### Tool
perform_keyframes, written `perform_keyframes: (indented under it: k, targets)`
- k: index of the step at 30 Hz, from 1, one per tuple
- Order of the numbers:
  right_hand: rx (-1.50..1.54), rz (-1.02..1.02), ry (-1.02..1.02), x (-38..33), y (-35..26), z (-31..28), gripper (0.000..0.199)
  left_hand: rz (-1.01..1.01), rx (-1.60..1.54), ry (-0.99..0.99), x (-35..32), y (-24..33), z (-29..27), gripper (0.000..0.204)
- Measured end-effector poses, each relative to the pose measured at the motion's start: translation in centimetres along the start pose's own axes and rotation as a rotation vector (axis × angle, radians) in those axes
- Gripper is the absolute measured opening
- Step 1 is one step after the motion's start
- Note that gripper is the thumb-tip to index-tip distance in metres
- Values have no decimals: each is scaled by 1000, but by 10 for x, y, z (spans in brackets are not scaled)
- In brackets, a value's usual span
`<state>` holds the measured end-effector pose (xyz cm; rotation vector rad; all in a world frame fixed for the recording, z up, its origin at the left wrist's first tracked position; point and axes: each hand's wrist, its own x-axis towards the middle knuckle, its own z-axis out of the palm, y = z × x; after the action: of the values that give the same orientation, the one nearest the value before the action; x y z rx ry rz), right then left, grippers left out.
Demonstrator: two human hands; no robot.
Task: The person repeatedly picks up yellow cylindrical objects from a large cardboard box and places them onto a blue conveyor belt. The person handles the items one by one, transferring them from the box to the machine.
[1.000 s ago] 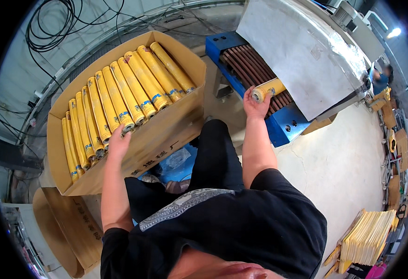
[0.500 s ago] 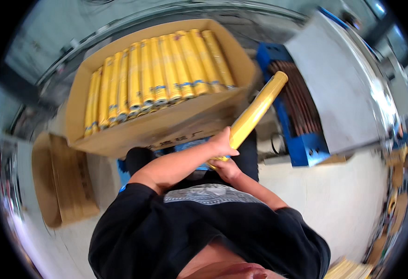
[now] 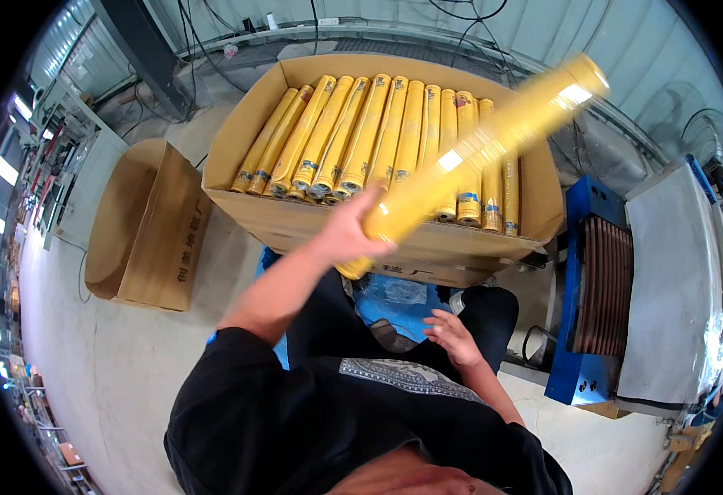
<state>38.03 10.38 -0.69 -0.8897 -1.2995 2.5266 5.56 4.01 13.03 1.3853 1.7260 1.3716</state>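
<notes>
A long, shiny yellow tube [image 3: 452, 169], blurred by motion, slants up and to the right in front of the open carton. My left hand [image 3: 349, 231] grips it near its lower end. Nothing is held by my right hand [image 3: 454, 337], which is above my lap with its fingers apart. Several yellow tubes [image 3: 365, 136] like it lie side by side in the large cardboard carton [image 3: 283, 231]. The raised tube hides part of the carton's right side and some of the tubes there.
At the left, another open cardboard box [image 3: 163, 247] is on the floor. On the right is a blue-framed machine [image 3: 576, 322] with brown rollers and a grey sheet [image 3: 675, 280]. Blue plastic [image 3: 394, 301] shows between my knees. Cables [image 3: 192, 49] hang along the back wall.
My left hand has carried the tube up and forward over the carton's front edge. My right hand has let go of the tube's lower end. The view has swung right.
</notes>
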Motion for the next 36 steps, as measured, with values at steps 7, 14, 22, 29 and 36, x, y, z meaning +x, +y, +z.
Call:
perform_keyframes:
  k: [7,14,22,29,36]
  targets:
    - [308,-93,276,-28,1,-26,38,-212,460,444,42,-66,-177,80]
    - [336,-38,365,-13,1,-21,38,-476,813,491,93,-167,-265,65]
    - [332,61,455,1,-14,-19,38,-1027,871,13,141,-292,-268,62]
    - [344,100,475,19,-16,-20,39,-794,817,153,111,-338,-253,64]
    - [404,98,372,16,-9,-22,36,-754,965,-84,109,-278,-232,58]
